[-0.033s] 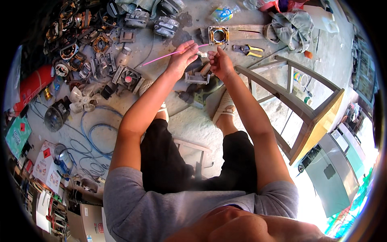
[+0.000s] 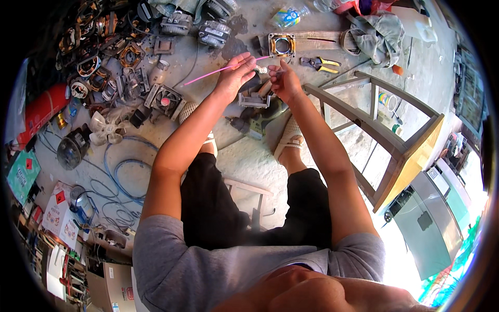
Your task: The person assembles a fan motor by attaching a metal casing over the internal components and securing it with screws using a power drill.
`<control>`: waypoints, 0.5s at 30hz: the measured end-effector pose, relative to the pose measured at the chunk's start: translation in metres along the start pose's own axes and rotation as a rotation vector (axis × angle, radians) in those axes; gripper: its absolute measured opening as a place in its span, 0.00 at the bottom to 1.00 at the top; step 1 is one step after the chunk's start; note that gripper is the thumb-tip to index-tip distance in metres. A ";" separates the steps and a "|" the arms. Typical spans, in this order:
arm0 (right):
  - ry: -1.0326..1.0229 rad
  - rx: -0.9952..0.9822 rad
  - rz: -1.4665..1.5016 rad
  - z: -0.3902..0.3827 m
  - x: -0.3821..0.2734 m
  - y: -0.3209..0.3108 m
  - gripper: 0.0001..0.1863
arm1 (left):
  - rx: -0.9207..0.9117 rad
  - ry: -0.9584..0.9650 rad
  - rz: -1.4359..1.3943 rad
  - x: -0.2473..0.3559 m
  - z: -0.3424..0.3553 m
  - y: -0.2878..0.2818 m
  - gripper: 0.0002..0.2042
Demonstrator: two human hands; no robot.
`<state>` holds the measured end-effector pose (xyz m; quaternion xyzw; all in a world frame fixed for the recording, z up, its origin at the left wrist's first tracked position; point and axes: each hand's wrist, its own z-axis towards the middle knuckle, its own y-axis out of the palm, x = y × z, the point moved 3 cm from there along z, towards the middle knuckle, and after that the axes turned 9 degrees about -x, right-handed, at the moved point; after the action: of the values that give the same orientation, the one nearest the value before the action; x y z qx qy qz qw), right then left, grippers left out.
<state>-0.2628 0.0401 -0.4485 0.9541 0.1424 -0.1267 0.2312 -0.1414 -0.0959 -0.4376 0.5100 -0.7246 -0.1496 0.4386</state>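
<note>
My left hand (image 2: 235,77) holds a thin pink tube (image 2: 200,77) that runs out to the lower left and reappears just above my fingers. A small whitish bundle (image 2: 261,69) lies between my two hands, at the left hand's fingertips. My right hand (image 2: 283,82) is curled beside it; what its fingers grip, if anything, is too small to make out. Just beyond my hands are a square motor stator with copper windings (image 2: 275,47) on a wooden plank (image 2: 319,41) and yellow-handled pliers (image 2: 327,66). A metal bracket (image 2: 253,101) and a green power drill (image 2: 254,125) sit below my hands.
Piled motor parts (image 2: 104,62) fill the upper left, near a red cylinder (image 2: 44,109), a white fan blade (image 2: 106,127) and coiled blue hose (image 2: 125,171). A tipped wooden stool (image 2: 384,145) is at my right, with grey cloth (image 2: 374,39) beyond. My sandalled feet (image 2: 288,138) flank the drill.
</note>
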 end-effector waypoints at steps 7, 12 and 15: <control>0.005 0.002 -0.013 0.000 0.002 -0.002 0.23 | 0.021 -0.041 -0.049 -0.013 -0.010 0.002 0.25; 0.004 -0.041 -0.050 -0.002 0.003 0.004 0.21 | 0.045 -0.032 -0.076 -0.023 -0.013 -0.002 0.29; -0.015 -0.038 -0.078 -0.008 0.000 0.014 0.17 | 0.070 -0.013 -0.090 -0.024 -0.014 -0.005 0.24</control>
<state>-0.2564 0.0320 -0.4360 0.9423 0.1799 -0.1402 0.2451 -0.1252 -0.0740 -0.4449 0.5561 -0.7086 -0.1469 0.4087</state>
